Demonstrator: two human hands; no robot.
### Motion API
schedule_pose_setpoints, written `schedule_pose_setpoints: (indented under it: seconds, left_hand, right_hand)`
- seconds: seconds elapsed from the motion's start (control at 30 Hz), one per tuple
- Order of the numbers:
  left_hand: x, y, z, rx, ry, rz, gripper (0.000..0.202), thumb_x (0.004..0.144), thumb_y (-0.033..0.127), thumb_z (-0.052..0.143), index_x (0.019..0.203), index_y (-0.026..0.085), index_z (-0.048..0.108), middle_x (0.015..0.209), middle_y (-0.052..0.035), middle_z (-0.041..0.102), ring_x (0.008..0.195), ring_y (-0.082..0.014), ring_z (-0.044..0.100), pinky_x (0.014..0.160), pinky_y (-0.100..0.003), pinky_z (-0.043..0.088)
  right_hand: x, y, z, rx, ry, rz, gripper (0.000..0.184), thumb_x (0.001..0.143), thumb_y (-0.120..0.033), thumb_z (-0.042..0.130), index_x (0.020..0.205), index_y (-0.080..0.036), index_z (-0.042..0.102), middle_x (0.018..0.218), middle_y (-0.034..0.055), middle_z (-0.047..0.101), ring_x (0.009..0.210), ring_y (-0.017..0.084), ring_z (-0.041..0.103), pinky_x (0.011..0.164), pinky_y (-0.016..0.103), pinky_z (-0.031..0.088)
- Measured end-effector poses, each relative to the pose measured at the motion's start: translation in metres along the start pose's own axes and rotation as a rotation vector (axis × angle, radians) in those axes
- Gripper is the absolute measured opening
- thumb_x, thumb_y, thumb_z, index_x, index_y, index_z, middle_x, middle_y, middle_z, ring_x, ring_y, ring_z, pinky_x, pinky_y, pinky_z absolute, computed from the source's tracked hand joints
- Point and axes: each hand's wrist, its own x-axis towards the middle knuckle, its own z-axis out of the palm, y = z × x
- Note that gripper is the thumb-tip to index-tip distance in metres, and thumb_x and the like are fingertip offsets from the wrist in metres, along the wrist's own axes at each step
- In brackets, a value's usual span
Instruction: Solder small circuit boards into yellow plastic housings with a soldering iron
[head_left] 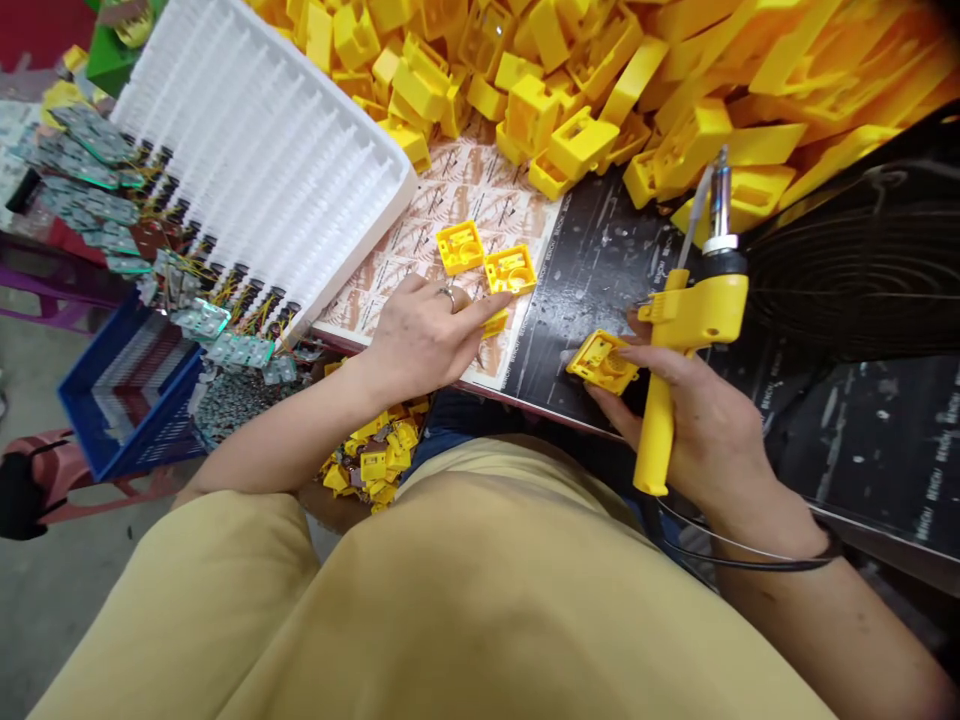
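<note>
My left hand (427,335) wears a ring and lies low over the patterned board, its index finger stretched to the near edge of a small yellow plastic housing (510,270). Touching that one's corner is a second open-topped housing (460,248). A third yellow piece (495,323) shows partly beneath the index finger. My right hand (697,420) is closed around a yellow soldering gun (694,310), its metal tip pointing away from me. Between the thumb and fingers of this same hand is another yellow housing (602,362), tilted above the black surface.
Yellow housings (532,110) are heaped along the back. A ribbed white foam tray (262,140) slants at the left, with wired circuit boards (202,318) along its edge. Below are a blue crate (127,400) and more yellow parts (375,460). A black cable (750,563) crosses my right wrist.
</note>
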Motion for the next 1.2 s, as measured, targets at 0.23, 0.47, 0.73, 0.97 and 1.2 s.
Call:
schedule_pose_setpoints:
  seconds: [0.23, 0.47, 0.73, 0.97, 1.2]
  left_hand:
    - [0.024, 0.033, 0.025, 0.023, 0.060, -0.175, 0.057, 0.104, 0.059, 0.035, 0.133, 0.020, 0.064, 0.090, -0.0101, 0.073, 0.105, -0.0312, 0.063, 0.092, -0.050, 0.042]
    - [-0.008, 0.016, -0.014, 0.089, -0.006, -0.013, 0.072, 0.095, 0.073, 0.049, 0.127, 0.012, 0.066, 0.131, -0.0201, 0.067, 0.123, -0.0380, 0.058, 0.093, -0.051, 0.044]
    - [0.007, 0.035, 0.022, -0.029, 0.038, 0.081, 0.070, 0.101, 0.069, 0.038, 0.133, 0.012, 0.063, 0.118, -0.0189, 0.070, 0.097, -0.0295, 0.069, 0.081, -0.042, 0.053]
    - [-0.010, 0.003, -0.006, -0.208, 0.171, -0.049, 0.067, 0.100, 0.068, 0.041, 0.137, 0.016, 0.060, 0.131, -0.0177, 0.066, 0.121, -0.0303, 0.065, 0.101, -0.048, 0.054]
    - [-0.048, -0.048, -0.025, -0.237, -0.243, 0.050, 0.053, 0.100, 0.028, 0.051, 0.151, 0.016, 0.049, 0.158, -0.0176, 0.050, 0.145, -0.0300, 0.051, 0.118, -0.048, 0.046]
  right_hand:
    - [-0.003, 0.002, -0.005, -0.008, -0.003, -0.021, 0.050, 0.088, -0.029, 0.079, 0.131, -0.021, 0.054, 0.106, 0.0070, 0.071, 0.101, 0.023, 0.072, 0.077, 0.030, 0.060]
    - [-0.006, 0.003, -0.005, 0.002, 0.013, -0.012, 0.053, 0.087, -0.027, 0.080, 0.133, -0.020, 0.054, 0.121, 0.0105, 0.070, 0.102, 0.022, 0.073, 0.083, 0.030, 0.062]
    - [-0.004, -0.003, -0.001, 0.054, -0.010, -0.031, 0.052, 0.088, -0.027, 0.079, 0.133, -0.019, 0.053, 0.123, 0.0122, 0.069, 0.109, 0.022, 0.071, 0.087, 0.029, 0.062]
    - [0.001, 0.000, -0.005, 0.060, -0.026, -0.062, 0.059, 0.086, -0.037, 0.081, 0.132, -0.019, 0.051, 0.112, 0.0115, 0.069, 0.097, 0.025, 0.071, 0.085, 0.040, 0.061]
    - [0.027, -0.017, 0.024, -0.050, -0.002, -0.197, 0.050, 0.092, -0.052, 0.072, 0.125, -0.020, 0.052, 0.089, 0.0027, 0.065, 0.082, 0.020, 0.066, 0.084, 0.037, 0.057]
